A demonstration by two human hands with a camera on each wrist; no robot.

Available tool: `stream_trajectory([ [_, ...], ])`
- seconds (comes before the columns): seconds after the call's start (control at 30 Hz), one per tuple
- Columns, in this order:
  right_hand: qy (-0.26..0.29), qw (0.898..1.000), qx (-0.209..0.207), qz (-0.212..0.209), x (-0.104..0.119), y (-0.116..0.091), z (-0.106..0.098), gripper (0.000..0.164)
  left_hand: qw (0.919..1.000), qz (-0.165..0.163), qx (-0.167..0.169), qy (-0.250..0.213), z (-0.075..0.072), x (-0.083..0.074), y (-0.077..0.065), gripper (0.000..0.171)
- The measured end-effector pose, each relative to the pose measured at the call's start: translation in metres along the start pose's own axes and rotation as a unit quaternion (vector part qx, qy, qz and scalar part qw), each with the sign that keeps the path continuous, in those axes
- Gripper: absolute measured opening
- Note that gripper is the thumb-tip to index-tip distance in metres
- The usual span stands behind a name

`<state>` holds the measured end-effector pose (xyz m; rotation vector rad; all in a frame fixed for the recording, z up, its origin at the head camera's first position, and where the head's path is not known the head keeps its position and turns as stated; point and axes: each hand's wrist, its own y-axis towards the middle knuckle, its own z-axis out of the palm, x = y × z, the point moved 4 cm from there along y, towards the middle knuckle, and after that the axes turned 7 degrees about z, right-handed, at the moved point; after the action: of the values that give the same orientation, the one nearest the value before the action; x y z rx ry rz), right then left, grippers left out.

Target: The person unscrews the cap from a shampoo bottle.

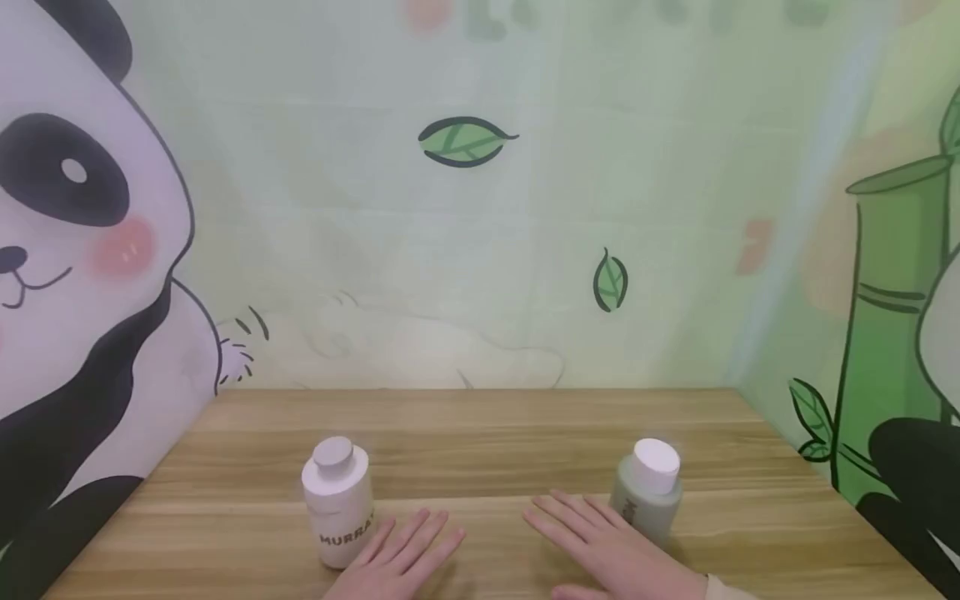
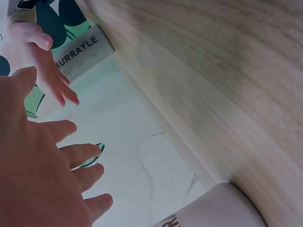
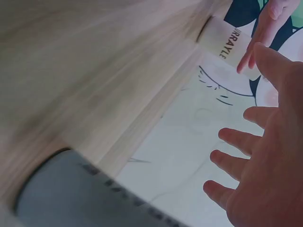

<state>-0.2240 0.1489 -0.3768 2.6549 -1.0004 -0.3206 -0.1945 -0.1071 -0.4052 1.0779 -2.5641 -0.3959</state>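
Note:
A white bottle (image 1: 337, 508) with dark lettering and a capped top stands upright at the left of the table. My left hand (image 1: 397, 558) is just right of it, fingers spread and straight, holding nothing. On the right stands a grey-green bottle (image 1: 651, 492) with a white cap, upright too. In front of its left side hovers my right hand (image 1: 600, 537), fingers extended, also holding nothing. The left wrist view shows the left palm (image 2: 42, 161) over the table, and the right wrist view the right palm (image 3: 265, 161). Whether either hand touches a bottle I cannot tell.
The wooden table (image 1: 480, 442) runs back to a cloth backdrop (image 1: 360, 208) printed with leaves and bamboo. A printed panda (image 1: 150, 350) fills the left side. Between the two bottles lies bare wood.

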Motion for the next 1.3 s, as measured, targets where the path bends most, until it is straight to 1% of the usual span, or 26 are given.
stream_trajectory([
  [0.07,-0.004,1.000,-0.006,-0.011,0.004,0.007,-0.004,0.074,0.9999,-0.006,0.001,-0.010,-0.006,0.002,-0.001,0.072],
  [0.1,0.000,1.000,-0.005,-0.016,0.007,0.011,-0.005,0.074,0.9999,-0.010,-0.006,-0.008,-0.010,0.003,-0.001,0.072],
  [0.17,0.010,1.000,-0.004,-0.022,0.012,0.021,-0.009,0.074,0.9992,-0.026,-0.017,-0.026,-0.020,0.008,-0.002,0.072],
  [0.3,0.042,0.999,0.018,-0.023,0.023,0.044,-0.014,0.069,0.9955,-0.039,-0.083,-0.025,-0.045,0.023,-0.005,0.074],
  [0.33,0.048,0.998,0.023,-0.023,0.025,0.050,-0.015,0.069,0.9943,-0.043,-0.089,-0.039,-0.051,0.028,-0.007,0.075],
  [0.4,0.052,0.998,0.034,-0.023,0.029,0.063,-0.017,0.068,0.9921,-0.045,-0.108,-0.047,-0.062,0.037,-0.012,0.077],
  [0.47,0.056,0.997,0.044,-0.023,0.034,0.075,-0.018,0.068,0.9895,-0.062,-0.112,-0.068,-0.070,0.048,-0.018,0.079],
  [0.6,0.065,0.996,0.061,-0.019,0.043,0.103,-0.021,0.068,0.9808,-0.123,-0.096,-0.117,-0.077,0.069,-0.033,0.087],
  [0.73,0.082,0.994,0.073,-0.015,0.053,0.130,-0.024,0.069,0.9676,-0.175,-0.074,-0.167,-0.074,0.084,-0.045,0.094],
  [0.87,0.091,0.993,0.079,0.001,0.062,0.155,-0.024,0.068,0.9545,-0.203,-0.067,-0.207,-0.064,0.094,-0.054,0.100],
  [0.93,0.092,0.993,0.077,0.009,0.067,0.165,-0.022,0.067,0.9444,-0.217,-0.062,-0.239,-0.057,0.098,-0.057,0.104],
  [0.97,0.092,0.993,0.075,0.011,0.070,0.170,-0.021,0.066,0.9376,-0.222,-0.061,-0.260,-0.053,0.100,-0.059,0.105],
  [1.1,0.106,0.991,0.079,0.014,0.082,0.185,-0.017,0.067,0.9067,-0.248,-0.039,-0.339,-0.037,0.104,-0.062,0.109],
  [1.17,0.113,0.990,0.086,0.014,0.088,0.191,-0.015,0.067,0.8955,-0.253,-0.034,-0.365,-0.032,0.104,-0.062,0.108],
  [1.3,0.108,0.990,0.090,0.010,0.101,0.201,-0.014,0.064,0.8825,-0.249,-0.035,-0.397,-0.026,0.103,-0.058,0.105],
])
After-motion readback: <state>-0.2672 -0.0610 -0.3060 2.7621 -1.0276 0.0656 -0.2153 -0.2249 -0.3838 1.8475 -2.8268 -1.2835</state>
